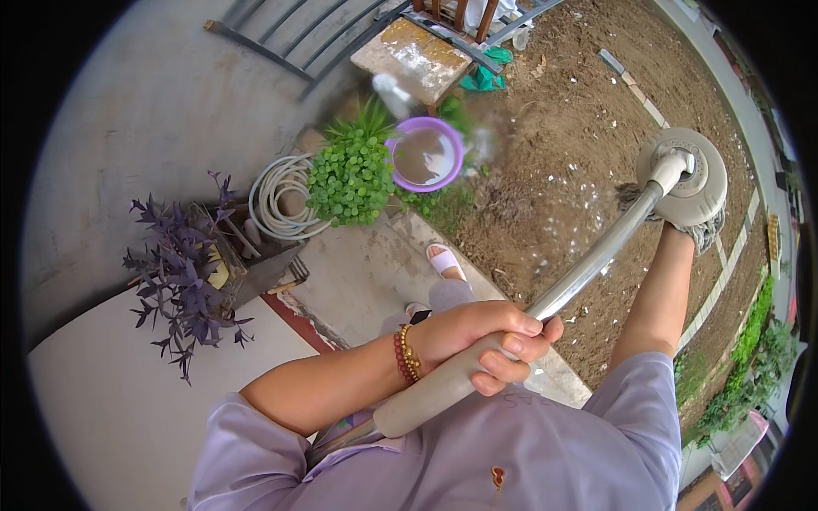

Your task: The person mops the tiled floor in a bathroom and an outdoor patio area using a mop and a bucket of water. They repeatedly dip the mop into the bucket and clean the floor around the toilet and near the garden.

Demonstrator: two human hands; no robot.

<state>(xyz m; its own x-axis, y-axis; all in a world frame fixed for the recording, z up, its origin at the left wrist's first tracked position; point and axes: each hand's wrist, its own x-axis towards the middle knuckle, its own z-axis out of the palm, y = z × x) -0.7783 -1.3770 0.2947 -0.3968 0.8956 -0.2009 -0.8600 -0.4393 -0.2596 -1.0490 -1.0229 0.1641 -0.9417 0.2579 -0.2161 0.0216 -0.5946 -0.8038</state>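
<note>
My left hand (505, 345), with beaded bracelets at its wrist, is closed around the grey sleeve and metal pole of a mop (588, 262). The pole runs up to the right, ending in a round, light-grey plastic mop head (682, 175). Grey mop strands (706, 231) hang from the far side of the head. The other forearm (658, 294) reaches up behind the mop head, which hides the hand there, so its grip cannot be seen. Which arm is left or right is judged from the sleeves.
A purple basin (459, 153) of water stands beside a leafy green plant (351, 175) and a coiled hose (262, 207). A purple-leaved plant (185, 268) grows at the left. Bare soil (543, 166) borders the concrete paving (358, 268). A worn board (415, 54) and metal frame (262, 51) are ahead.
</note>
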